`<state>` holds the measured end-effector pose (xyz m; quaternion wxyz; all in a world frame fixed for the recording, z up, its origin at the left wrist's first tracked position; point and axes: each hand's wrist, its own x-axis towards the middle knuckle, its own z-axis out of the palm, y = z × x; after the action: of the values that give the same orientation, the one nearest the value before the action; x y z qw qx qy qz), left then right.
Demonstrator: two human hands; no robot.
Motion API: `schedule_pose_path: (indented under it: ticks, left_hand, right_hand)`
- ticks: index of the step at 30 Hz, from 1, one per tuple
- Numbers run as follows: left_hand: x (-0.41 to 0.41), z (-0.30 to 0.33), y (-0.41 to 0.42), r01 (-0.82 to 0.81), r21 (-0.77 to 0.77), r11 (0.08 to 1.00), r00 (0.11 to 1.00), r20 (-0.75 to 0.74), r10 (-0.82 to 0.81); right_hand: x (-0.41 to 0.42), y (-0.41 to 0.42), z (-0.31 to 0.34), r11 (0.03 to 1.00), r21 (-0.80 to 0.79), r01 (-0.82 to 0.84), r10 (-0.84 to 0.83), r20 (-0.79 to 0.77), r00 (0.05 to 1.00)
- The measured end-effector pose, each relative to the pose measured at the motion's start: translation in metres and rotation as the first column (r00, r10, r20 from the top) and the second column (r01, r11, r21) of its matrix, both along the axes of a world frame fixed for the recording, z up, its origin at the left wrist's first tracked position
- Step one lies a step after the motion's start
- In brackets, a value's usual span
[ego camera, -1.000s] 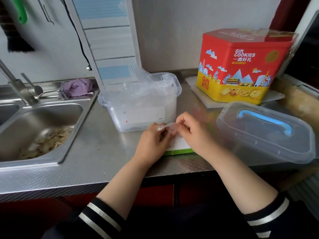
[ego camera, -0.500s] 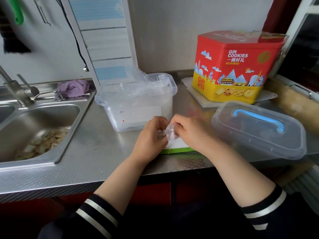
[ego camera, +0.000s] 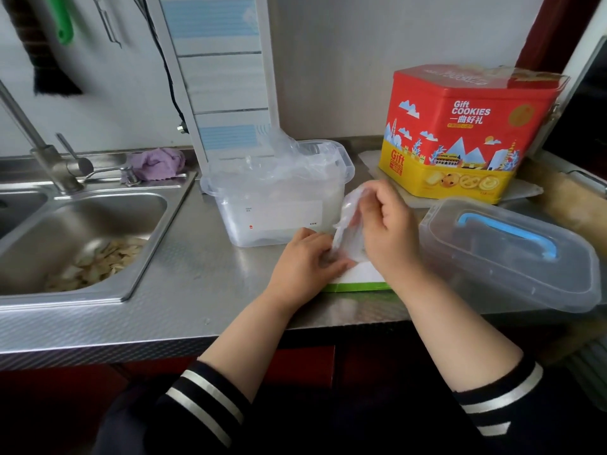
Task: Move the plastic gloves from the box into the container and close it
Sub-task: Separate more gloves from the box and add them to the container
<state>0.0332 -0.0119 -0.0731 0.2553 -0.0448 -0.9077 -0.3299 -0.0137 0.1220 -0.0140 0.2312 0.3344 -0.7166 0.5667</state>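
At a steel kitchen counter (ego camera: 203,277), a person's right hand (ego camera: 384,231) pinches a clear plastic glove (ego camera: 345,218) between curled fingers and lifts it above a flat white box with a green edge (ego camera: 358,280), which lies at the counter's near edge. The left hand (ego camera: 305,261) rests on the box's left end, its fingers curled at the lower end of the glove; whether they grip the film cannot be told. Just beyond the hands stands the clear plastic container (ego camera: 279,208), uncovered, with more crumpled gloves (ego camera: 289,159) heaped above its rim. Its clear lid with a blue handle (ego camera: 505,251) lies on the counter to the right, apart from the container. A red and yellow cookie tin (ego camera: 466,133) stands farther back on the right. To the left are a steel sink (ego camera: 82,231) holding pale scraps, a tap (ego camera: 49,159) and a purple cloth (ego camera: 157,160).
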Motion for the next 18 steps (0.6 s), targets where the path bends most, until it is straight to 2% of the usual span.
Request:
schedule_pose_path:
  ticks: [2, 3, 6, 8, 10, 13, 14, 15, 18]
  left_hand:
    - [0.003, 0.004, 0.001, 0.020, 0.047, 0.999, 0.997, 0.071, -0.023]
    - [0.006, 0.006, 0.001, 0.037, 0.120, 0.992, 0.994, 0.098, -0.049]
    - [0.017, 0.017, 0.003, 0.128, 0.400, 0.908, 0.985, 0.057, -0.164]
    - [0.023, 0.031, 0.008, 0.198, 0.554, 0.808, 0.976, -0.036, -0.215]
    - [0.024, 0.049, 0.012, 0.181, 0.701, 0.690, 0.980, -0.073, -0.183]
    - [0.023, 0.070, 0.009, 0.106, 0.899, 0.424, 0.991, -0.058, -0.124]
    - [0.022, 0.074, 0.006, 0.072, 0.922, 0.381, 0.994, -0.037, -0.099]
    - [0.022, 0.078, 0.005, 0.042, 0.932, 0.361, 0.997, -0.014, -0.080]
    - [0.016, 0.083, 0.001, -0.009, 0.927, 0.374, 1.000, 0.002, 0.018]
  right_hand:
    - [-0.002, 0.001, 0.021, 0.990, -0.139, 0.024, -0.018, 0.046, 0.999]
    - [-0.006, 0.001, 0.031, 0.990, -0.138, 0.031, -0.022, 0.071, 0.997]
    - [-0.019, -0.001, 0.048, 0.993, 0.101, 0.055, -0.068, 0.136, 0.988]
    - [-0.024, -0.002, 0.048, 0.974, 0.224, 0.027, -0.070, 0.184, 0.980]
    - [-0.024, -0.002, 0.048, 0.962, 0.272, -0.010, -0.054, 0.229, 0.972]
    - [-0.027, -0.001, 0.046, 0.970, 0.222, -0.095, 0.016, 0.336, 0.942]
    - [-0.029, -0.002, 0.045, 0.971, 0.206, -0.118, 0.032, 0.377, 0.926]
    - [-0.030, -0.003, 0.044, 0.973, 0.184, -0.142, 0.053, 0.421, 0.906]
    - [-0.030, -0.006, 0.043, 0.970, 0.062, -0.235, 0.157, 0.580, 0.800]
